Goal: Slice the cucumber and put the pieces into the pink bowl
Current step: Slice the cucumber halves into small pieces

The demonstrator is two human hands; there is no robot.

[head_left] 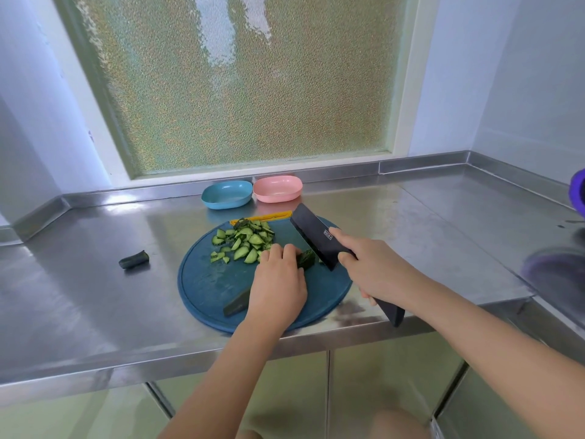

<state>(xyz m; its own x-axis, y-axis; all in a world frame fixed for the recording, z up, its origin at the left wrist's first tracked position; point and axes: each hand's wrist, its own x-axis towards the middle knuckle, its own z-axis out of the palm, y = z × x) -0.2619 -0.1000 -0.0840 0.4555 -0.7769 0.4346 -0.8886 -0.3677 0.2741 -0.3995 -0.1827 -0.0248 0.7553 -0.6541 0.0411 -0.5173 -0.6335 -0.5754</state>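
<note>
Black cleaver (311, 231), small unreadable white label (328, 235), against cucumber (306, 259)

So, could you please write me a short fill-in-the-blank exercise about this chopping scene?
1. The right hand grips the black ____ by its handle.
2. The left hand holds the cucumber on the round ____ cutting board.
3. The cut pieces lie piled on the board; the pink bowl is ____.
Missing words: knife; blue; empty.

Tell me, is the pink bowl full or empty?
Empty: the pink bowl shows only its bare inside; the cut pieces lie on the blue board.
</note>
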